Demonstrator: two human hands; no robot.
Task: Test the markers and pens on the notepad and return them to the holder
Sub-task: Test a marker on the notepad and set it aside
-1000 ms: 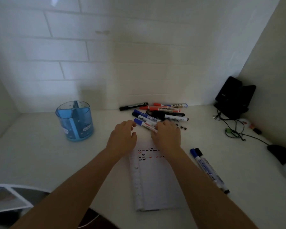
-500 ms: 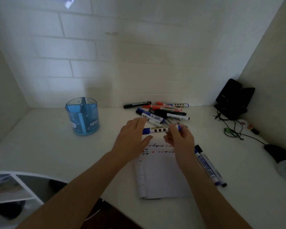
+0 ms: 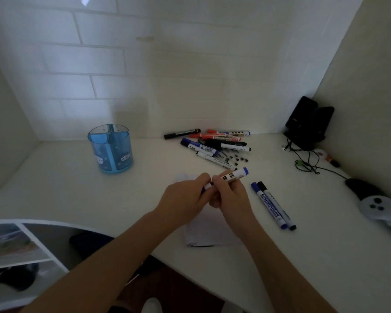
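The person is holding one blue-ended marker [image 3: 234, 175] in both hands, and the step in hand is looking like uncapping it for a test stroke. The left hand [image 3: 183, 199] is curling its fingers round the marker's lower left end and hiding it. The right hand [image 3: 231, 197] is gripping the barrel just beside it. The white body with its dark label blocks and blue end is sticking out up and to the right of the grip. Whether the cap is coming loose I cannot tell. The next move is probably calling for a straight pull apart along the barrel, then lowering the nib to the notepad [image 3: 203, 237], which is lying directly beneath the grip. The blue holder [image 3: 110, 152] is standing well off to the left of the grip and beyond it. A loose pile of markers [image 3: 212, 144] is lying beyond the grip, and two more markers [image 3: 272, 205] are lying side by side just to its right.
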